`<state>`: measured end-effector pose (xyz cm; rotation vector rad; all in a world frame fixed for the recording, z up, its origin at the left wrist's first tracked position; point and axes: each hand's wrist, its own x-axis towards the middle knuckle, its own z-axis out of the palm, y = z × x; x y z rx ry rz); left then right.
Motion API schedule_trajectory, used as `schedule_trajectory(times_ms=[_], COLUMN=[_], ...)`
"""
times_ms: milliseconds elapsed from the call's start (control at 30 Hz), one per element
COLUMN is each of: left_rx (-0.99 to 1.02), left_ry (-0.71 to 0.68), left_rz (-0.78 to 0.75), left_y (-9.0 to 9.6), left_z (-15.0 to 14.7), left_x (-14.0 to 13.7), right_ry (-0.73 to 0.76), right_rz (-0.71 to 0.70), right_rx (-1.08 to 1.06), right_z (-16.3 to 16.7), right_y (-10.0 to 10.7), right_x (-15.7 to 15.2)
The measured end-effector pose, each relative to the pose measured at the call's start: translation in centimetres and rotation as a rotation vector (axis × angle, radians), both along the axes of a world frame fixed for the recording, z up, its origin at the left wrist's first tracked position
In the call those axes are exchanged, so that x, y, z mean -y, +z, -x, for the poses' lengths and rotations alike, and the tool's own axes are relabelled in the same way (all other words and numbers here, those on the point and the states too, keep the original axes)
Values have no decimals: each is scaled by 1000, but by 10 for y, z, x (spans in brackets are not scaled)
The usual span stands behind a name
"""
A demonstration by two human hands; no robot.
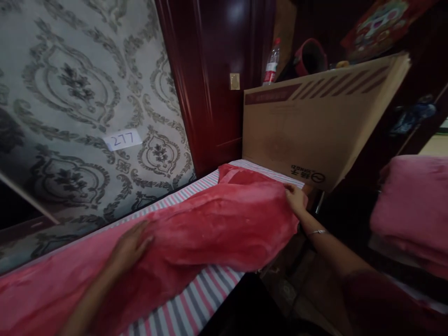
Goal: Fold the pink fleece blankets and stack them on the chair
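Cloth (210, 219), red and plush, runs along the striped sheet (189, 303) to its right edge. The left hand (129, 247) lies on it, fingers loose and released; the right hand (296, 199) pinches the cloth near the sheet's far right corner, before a cardboard box (301, 126).

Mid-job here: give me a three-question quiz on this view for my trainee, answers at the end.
1. True or false: the left hand rests on the red cloth.
2. The paper slip on the patterned wall reads: A) 217, B) 727, C) 277.
3. Fill in: the right hand grips the red cloth's edge, at the end near the ____.

Key: 1. True. 2. C. 3. Cardboard box.
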<state>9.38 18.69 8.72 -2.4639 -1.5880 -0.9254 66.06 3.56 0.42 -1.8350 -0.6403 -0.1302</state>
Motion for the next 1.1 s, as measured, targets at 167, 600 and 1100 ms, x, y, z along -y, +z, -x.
schedule_trajectory(times_ms=[167, 600, 1100], left_rx=[-72, -8, -139], left_ry=[-133, -207, -77], left_rz=[38, 63, 53], left_y=[-2, -81, -65], left_z=[-66, -58, -64], left_x=[-33, -94, -83], right_ry=[-46, -6, 167], right_rz=[83, 425, -174], right_rx=[-12, -58, -280], right_z=[-34, -64, -48], right_y=[10, 2, 71], right_x=[-29, -91, -85])
